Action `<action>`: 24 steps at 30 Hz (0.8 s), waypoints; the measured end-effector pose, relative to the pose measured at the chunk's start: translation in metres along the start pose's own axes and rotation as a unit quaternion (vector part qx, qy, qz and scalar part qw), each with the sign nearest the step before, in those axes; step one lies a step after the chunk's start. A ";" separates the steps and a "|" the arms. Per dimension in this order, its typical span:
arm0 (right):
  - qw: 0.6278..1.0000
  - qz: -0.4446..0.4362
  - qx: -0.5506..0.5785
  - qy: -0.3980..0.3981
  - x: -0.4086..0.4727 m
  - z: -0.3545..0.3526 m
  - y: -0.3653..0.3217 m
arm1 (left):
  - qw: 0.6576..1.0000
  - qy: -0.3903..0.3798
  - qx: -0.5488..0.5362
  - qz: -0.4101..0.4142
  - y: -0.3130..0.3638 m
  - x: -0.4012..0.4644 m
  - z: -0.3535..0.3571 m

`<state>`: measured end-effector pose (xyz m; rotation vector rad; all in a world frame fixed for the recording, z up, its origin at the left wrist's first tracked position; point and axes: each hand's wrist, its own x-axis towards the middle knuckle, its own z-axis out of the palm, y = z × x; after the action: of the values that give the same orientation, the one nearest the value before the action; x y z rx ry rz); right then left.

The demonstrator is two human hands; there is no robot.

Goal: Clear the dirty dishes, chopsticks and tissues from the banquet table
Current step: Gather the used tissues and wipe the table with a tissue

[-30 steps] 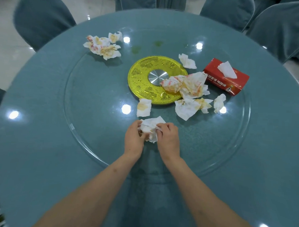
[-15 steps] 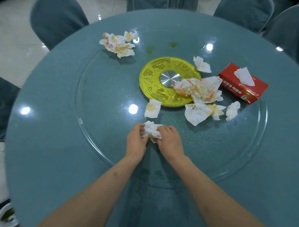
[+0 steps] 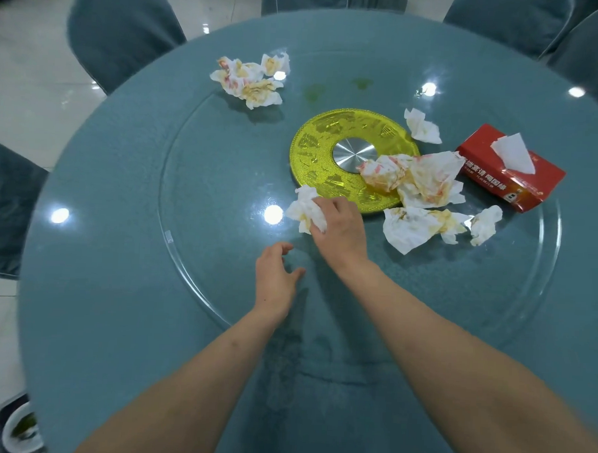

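Note:
My right hand (image 3: pixel 340 228) grips a wad of stained white tissues (image 3: pixel 305 209) just in front of the gold centre disc (image 3: pixel 320 141) of the glass turntable (image 3: pixel 196 201). My left hand (image 3: pixel 275 276) hovers lower on the glass with loosely curled fingers and holds nothing. More dirty tissues lie in a heap on the disc's right edge (image 3: pixel 416 176), below that heap (image 3: pixel 414 228), as a small wad (image 3: pixel 484 224), as a single piece behind the disc (image 3: pixel 422 127), and as a pile at the far left (image 3: pixel 251 78).
A red tissue box (image 3: pixel 512 167) with a sheet sticking out sits at the right on the turntable. Blue covered chairs (image 3: pixel 118 26) ring the round blue table (image 3: pixel 82 285). A dish with green scraps (image 3: pixel 18 430) shows at the bottom left, below the table edge.
Both hands were bunching one tissue together near the front of the glass. The left hand has let go and drawn back; the right hand carried the wad forward to the tissue by the disc.

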<state>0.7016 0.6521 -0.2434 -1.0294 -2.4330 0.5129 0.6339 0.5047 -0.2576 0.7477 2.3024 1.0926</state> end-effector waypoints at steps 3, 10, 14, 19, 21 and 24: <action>0.995 0.005 -0.018 -0.098 0.010 0.019 0.004 | 0.999 -0.016 0.027 0.018 -0.003 0.001 -0.003; 0.996 -0.030 0.026 -0.076 -0.011 0.032 0.010 | 0.998 -0.026 0.049 0.031 -0.006 0.007 -0.006; 0.997 -0.040 0.022 -0.067 -0.033 0.025 0.018 | 0.997 -0.029 0.066 0.040 -0.006 0.009 -0.007; 0.997 -0.020 0.031 -0.071 -0.052 0.004 0.024 | 0.995 -0.034 0.081 0.036 -0.004 0.013 -0.008; 0.999 0.013 0.041 -0.031 -0.057 -0.012 0.030 | 0.995 -0.039 0.091 0.033 -0.002 0.013 -0.009; 0.997 0.057 0.046 0.030 -0.057 -0.036 0.042 | 0.993 -0.039 0.111 0.030 0.004 0.013 -0.008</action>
<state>0.7804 0.6430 -0.2490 -1.1333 -2.2854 0.6157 0.6207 0.5107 -0.2520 0.9317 2.3725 0.8237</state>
